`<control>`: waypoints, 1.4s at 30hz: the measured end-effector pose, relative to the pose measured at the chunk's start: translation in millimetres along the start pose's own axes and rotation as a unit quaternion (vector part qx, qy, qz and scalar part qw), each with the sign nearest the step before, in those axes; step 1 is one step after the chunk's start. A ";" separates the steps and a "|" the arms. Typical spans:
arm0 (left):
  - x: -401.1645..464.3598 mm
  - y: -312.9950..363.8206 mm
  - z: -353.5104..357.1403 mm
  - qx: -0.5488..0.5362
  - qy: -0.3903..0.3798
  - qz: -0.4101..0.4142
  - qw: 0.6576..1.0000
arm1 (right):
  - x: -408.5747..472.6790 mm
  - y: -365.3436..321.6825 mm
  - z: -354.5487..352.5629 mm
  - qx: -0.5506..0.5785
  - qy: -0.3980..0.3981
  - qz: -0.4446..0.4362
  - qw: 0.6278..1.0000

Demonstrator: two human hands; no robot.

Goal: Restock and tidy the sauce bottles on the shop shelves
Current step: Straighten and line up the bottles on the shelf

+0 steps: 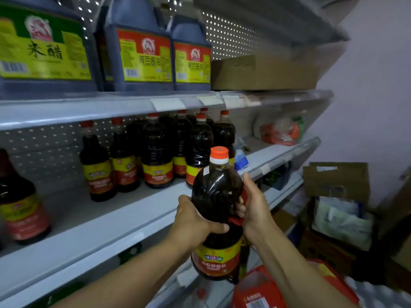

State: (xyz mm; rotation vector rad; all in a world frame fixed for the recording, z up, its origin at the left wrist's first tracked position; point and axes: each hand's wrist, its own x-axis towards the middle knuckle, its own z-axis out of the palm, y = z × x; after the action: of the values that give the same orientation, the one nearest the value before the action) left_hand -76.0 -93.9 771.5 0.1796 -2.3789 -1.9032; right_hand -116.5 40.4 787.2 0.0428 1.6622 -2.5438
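Note:
I hold a big dark sauce bottle (216, 196) with an orange cap and a yellow-red label upright in front of the middle shelf (115, 221). My left hand (195, 221) grips its body from the left. My right hand (253, 203) curls round the red handle on its right side. Several matching bottles (158, 152) stand in rows on the middle shelf behind it. One more bottle (20, 205) stands apart at the far left of that shelf.
Large blue jugs (138, 47) and a cardboard box (262, 72) fill the top shelf. A plastic bag (280, 132) and a small blue packet (241, 160) lie on the middle shelf's right end. Cardboard boxes (338, 185) and red packaging (260, 290) crowd the floor at right.

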 end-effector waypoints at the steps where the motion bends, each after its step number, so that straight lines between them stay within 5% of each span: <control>1: 8.1 -0.5 -10.2 0.002 0.008 -0.001 1.000 | 8.3 1.7 11.2 -0.003 -0.001 0.003 1.000; 15: 100.7 -3.3 -82.4 -0.008 0.115 0.000 0.993 | 120.6 13.4 111.6 0.018 -0.096 0.051 0.994; 26: 169.1 -14.2 -76.7 0.033 0.200 -0.037 0.979 | 192.6 9.0 125.0 -0.003 -0.134 0.099 0.986; 34: 181.6 -17.4 -68.7 0.044 0.227 -0.043 0.972 | 218.1 15.5 123.3 -0.030 -0.146 0.047 0.988; 42: 150.3 -28.7 -84.1 -0.024 0.140 -0.110 0.984 | 208.4 24.9 93.1 -0.223 -0.200 -0.041 0.953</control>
State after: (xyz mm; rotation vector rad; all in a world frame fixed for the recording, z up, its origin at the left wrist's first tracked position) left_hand -211.6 -203.4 761.5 0.6846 -2.2018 -1.8717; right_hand -318.2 -69.4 785.4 -0.5467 2.0303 -1.9783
